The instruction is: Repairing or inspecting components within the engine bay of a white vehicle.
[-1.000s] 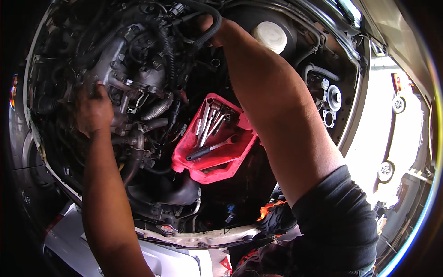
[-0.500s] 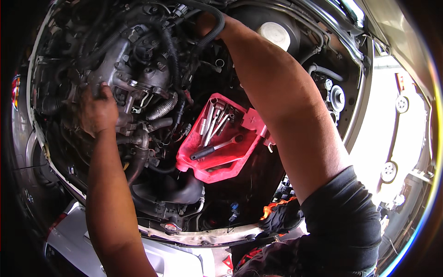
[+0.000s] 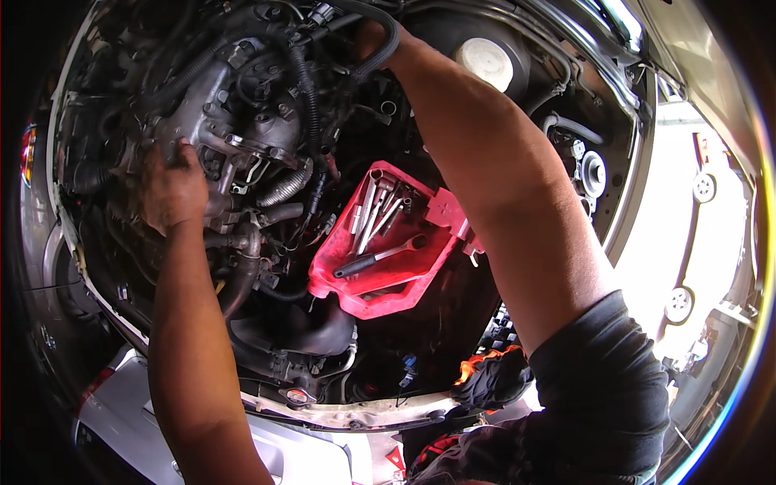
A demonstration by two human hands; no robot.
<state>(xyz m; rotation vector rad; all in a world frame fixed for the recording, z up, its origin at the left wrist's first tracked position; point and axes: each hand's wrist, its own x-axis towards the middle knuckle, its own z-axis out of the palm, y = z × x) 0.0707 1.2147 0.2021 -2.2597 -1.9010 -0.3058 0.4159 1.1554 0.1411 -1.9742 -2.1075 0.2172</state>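
Note:
At the left of the engine bay, my left hand [image 3: 172,192] rests against the side of the grey metal engine [image 3: 192,109]. Its thumb is stretched out and apart; the other fingers fade into shadow, and no tool shows in it, so it looks open. My right arm reaches far forward, and my right hand [image 3: 373,40] goes down behind a thick black ribbed hose [image 3: 378,55]. Its fingers are hidden there, so what they touch cannot be seen. Between my arms sits a cut-open red plastic container [image 3: 380,303], holding several wrenches [image 3: 368,212] and a black-handled ratchet [image 3: 356,265].
Beyond my right arm are a round white cap [image 3: 485,65] and a pale pulley-like disc [image 3: 592,174]. A dark cloth with orange [image 3: 493,380] lies at the bay's front edge. Ribbed wiring looms [image 3: 305,101] and a corrugated metal pipe [image 3: 284,187] crowd the engine.
My right forearm has shifted very slightly, its hand still behind the hose. My left hand stays at the same spot on the engine, and the red container has not moved.

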